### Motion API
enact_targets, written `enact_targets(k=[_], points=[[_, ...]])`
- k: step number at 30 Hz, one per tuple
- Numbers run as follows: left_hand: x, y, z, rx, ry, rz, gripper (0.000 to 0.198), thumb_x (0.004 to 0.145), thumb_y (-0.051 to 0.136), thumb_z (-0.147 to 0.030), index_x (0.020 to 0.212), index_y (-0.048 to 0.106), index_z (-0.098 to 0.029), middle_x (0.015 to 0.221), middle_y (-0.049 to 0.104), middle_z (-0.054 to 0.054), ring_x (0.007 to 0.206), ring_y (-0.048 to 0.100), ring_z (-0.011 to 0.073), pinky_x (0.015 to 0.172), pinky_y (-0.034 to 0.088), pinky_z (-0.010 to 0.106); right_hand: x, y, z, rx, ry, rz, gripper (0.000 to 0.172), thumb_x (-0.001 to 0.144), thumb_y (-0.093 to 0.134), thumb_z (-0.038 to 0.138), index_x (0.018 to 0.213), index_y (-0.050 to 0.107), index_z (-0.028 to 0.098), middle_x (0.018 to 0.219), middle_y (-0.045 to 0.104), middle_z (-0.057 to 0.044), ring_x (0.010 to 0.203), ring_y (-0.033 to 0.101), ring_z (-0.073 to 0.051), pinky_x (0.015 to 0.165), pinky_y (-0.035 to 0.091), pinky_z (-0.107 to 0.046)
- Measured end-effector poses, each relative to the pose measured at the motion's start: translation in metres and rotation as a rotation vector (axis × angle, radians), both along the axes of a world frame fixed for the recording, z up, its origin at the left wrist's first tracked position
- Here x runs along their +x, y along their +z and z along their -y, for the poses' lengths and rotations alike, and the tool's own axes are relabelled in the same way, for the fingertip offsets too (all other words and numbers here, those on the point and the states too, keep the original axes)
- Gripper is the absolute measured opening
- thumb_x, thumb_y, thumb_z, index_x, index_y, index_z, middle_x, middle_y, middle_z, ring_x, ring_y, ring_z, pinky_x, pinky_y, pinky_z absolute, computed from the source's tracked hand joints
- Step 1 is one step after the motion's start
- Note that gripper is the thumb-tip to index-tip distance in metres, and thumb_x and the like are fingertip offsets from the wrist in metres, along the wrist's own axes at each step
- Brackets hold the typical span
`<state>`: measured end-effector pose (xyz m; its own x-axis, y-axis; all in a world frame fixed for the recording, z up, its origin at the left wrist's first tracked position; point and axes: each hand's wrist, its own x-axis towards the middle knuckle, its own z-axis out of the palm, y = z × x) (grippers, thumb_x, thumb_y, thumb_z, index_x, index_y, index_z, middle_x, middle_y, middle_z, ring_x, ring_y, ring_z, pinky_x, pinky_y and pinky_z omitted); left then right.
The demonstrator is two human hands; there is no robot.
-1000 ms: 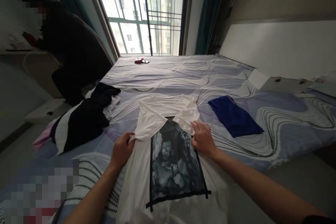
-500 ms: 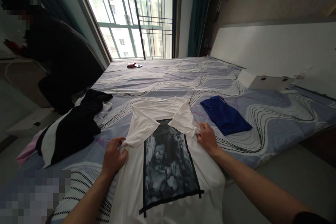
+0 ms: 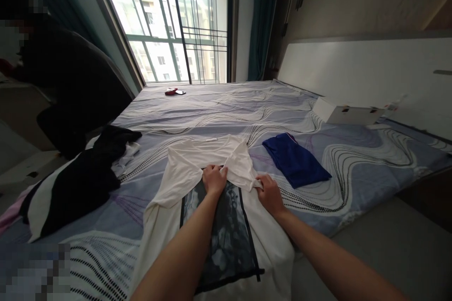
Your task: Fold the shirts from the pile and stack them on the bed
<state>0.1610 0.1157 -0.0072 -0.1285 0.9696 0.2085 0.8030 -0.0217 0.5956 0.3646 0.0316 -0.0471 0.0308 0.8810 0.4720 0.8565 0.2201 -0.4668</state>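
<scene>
A white T-shirt (image 3: pixel 169 225) with a dark grey printed panel lies spread on the bed, its neckline pointing away from me and its sleeves folded inward over the chest. My right hand (image 3: pixel 270 194) pinches the edge of the right-hand sleeve. Over the top of the printed panel, my left hand (image 3: pixel 215 179) has its fingers curled down on the shirt fabric beside that same sleeve; its fingertips are partly hidden. My left forearm covers much of the print.
Folded blue cloth (image 3: pixel 294 160) lies right of the shirt. Black, white and pink clothes (image 3: pixel 77 188) are heaped at the left. A white box (image 3: pixel 348 112) stands by the headboard. Red item (image 3: pixel 171 91) and phone (image 3: pixel 181 92) lie far back. A person in dark clothing (image 3: pixel 74 70) bends at left.
My left hand has let go of the left sleeve edge and moved right, onto the shirt's chest. My right hand stays at the right sleeve. The view has shifted slightly.
</scene>
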Motion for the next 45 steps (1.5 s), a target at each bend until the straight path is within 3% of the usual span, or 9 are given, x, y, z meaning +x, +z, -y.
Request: enact_targets(k=[5, 10, 13, 18, 24, 32, 36, 39, 45], points=[[-0.014, -0.02, 0.001, -0.011, 0.06, 0.091, 0.04, 0.098, 0.034, -0.047, 0.096, 0.066, -0.022, 0.084, 0.071, 0.009, 0.087, 0.067, 0.0254, 0.078, 0.046, 0.035, 0.009, 0.002, 0.006, -0.015, -0.031, -0.107, 0.027, 0.07, 0.044, 0.003, 0.082, 0.061, 0.02, 0.082, 0.063, -0.004, 0.08, 0.058, -0.02, 0.074, 0.041, -0.03], [-0.017, -0.02, 0.0, -0.002, 0.049, 0.161, 0.029, 0.091, 0.05, -0.049, 0.093, 0.065, -0.025, 0.077, 0.071, 0.003, 0.078, 0.067, 0.0235, 0.072, 0.045, 0.032, 0.025, 0.019, 0.011, -0.22, -0.027, 0.015, 0.03, 0.068, 0.047, 0.005, 0.084, 0.067, 0.021, 0.085, 0.066, -0.004, 0.086, 0.06, -0.021, 0.079, 0.042, -0.03], [-0.012, -0.019, 0.003, 0.04, 0.041, 0.179, 0.027, 0.085, 0.058, -0.036, 0.11, 0.062, -0.024, 0.079, 0.07, 0.002, 0.082, 0.067, 0.0231, 0.078, 0.046, 0.033, 0.027, 0.035, -0.002, -0.312, -0.041, 0.052, 0.036, 0.066, 0.053, 0.008, 0.093, 0.071, 0.023, 0.098, 0.068, -0.006, 0.096, 0.062, -0.022, 0.087, 0.045, -0.031], [-0.008, -0.019, 0.008, 0.183, 0.012, 0.079, 0.038, 0.083, 0.055, -0.025, 0.12, 0.061, -0.018, 0.09, 0.068, 0.007, 0.097, 0.063, 0.0269, 0.09, 0.047, 0.039, 0.007, 0.052, -0.073, -0.231, -0.03, 0.059, 0.05, 0.078, 0.048, 0.007, 0.123, 0.064, 0.02, 0.125, 0.066, -0.008, 0.118, 0.058, -0.02, 0.103, 0.039, -0.026], [-0.009, -0.022, 0.007, 0.118, -0.026, 0.061, 0.037, 0.091, 0.049, -0.028, 0.124, 0.061, -0.017, 0.094, 0.071, 0.01, 0.1, 0.063, 0.0279, 0.092, 0.045, 0.041, -0.013, 0.05, -0.193, -0.435, -0.124, 0.097, 0.051, 0.095, 0.044, 0.016, 0.146, 0.047, 0.02, 0.122, 0.067, -0.012, 0.105, 0.065, -0.021, 0.089, 0.046, -0.029], [-0.006, -0.026, 0.005, 0.083, -0.057, -0.009, 0.034, 0.096, 0.042, -0.025, 0.123, 0.061, -0.019, 0.106, 0.072, 0.012, 0.106, 0.062, 0.0277, 0.092, 0.043, 0.042, 0.008, 0.062, -0.275, -0.511, -0.013, 0.226, 0.023, 0.091, 0.059, 0.014, 0.111, 0.071, 0.014, 0.116, 0.071, -0.013, 0.11, 0.063, -0.023, 0.094, 0.043, -0.028], [-0.005, -0.023, 0.006, 0.062, -0.067, -0.036, 0.033, 0.097, 0.042, -0.026, 0.124, 0.061, -0.021, 0.116, 0.07, 0.012, 0.111, 0.06, 0.0279, 0.094, 0.042, 0.042, 0.01, 0.07, -0.265, -0.489, -0.128, 0.242, 0.038, 0.091, 0.058, 0.015, 0.128, 0.061, 0.006, 0.122, 0.066, -0.024, 0.111, 0.063, -0.029, 0.095, 0.044, -0.035], [-0.005, -0.022, 0.006, 0.078, -0.052, -0.052, 0.036, 0.096, 0.044, -0.028, 0.127, 0.06, -0.021, 0.116, 0.068, 0.013, 0.112, 0.059, 0.028, 0.094, 0.043, 0.042, -0.01, 0.059, -0.223, -0.407, -0.189, 0.237, 0.053, 0.098, 0.048, 0.025, 0.146, 0.043, 0.004, 0.139, 0.052, -0.029, 0.124, 0.055, -0.032, 0.103, 0.04, -0.039], [0.0, -0.021, 0.007, 0.094, -0.04, -0.014, 0.038, 0.091, 0.046, -0.017, 0.126, 0.06, -0.019, 0.114, 0.066, 0.015, 0.11, 0.06, 0.0283, 0.095, 0.045, 0.043, -0.039, 0.009, -0.108, -0.271, 0.206, 0.431, 0.061, 0.1, 0.04, 0.052, 0.156, 0.033, 0.029, 0.165, 0.026, -0.008, 0.151, 0.019, -0.031, 0.12, 0.015, -0.052]])
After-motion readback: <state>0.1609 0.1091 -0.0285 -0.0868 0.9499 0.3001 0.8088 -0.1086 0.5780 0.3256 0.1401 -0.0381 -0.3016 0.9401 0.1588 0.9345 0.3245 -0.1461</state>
